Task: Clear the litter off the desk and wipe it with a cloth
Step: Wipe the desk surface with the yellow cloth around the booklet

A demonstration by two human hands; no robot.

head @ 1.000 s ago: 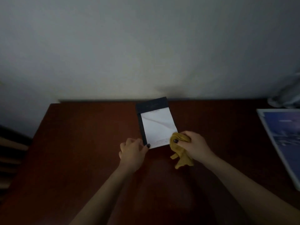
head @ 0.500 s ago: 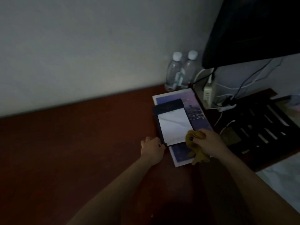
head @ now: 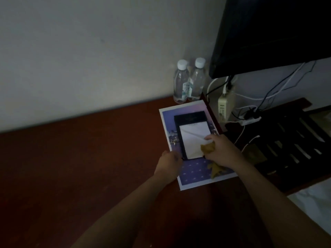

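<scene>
The red-brown bench (head: 71,158) stands against a pale wall (head: 89,51). A purple printed sheet (head: 195,173) lies flat near its right end. A white notepad (head: 192,138) in a dark holder (head: 189,118) rests on top of the sheet.

The right hand (head: 223,152) grasps a yellow cloth (head: 208,148). The cloth is bunched under the palm at the notepad's lower right corner, and a loose tail hangs onto the sheet. One finger of this hand reaches forward and touches the white page.

The left hand (head: 168,162) is curled, with its fingers at the holder's lower left corner. The view is too blurred to tell whether it pinches the holder.

Two capped water bottles (head: 189,81) stand upright at the wall, just behind the sheet. A dark screen (head: 268,33) hangs above right.
</scene>
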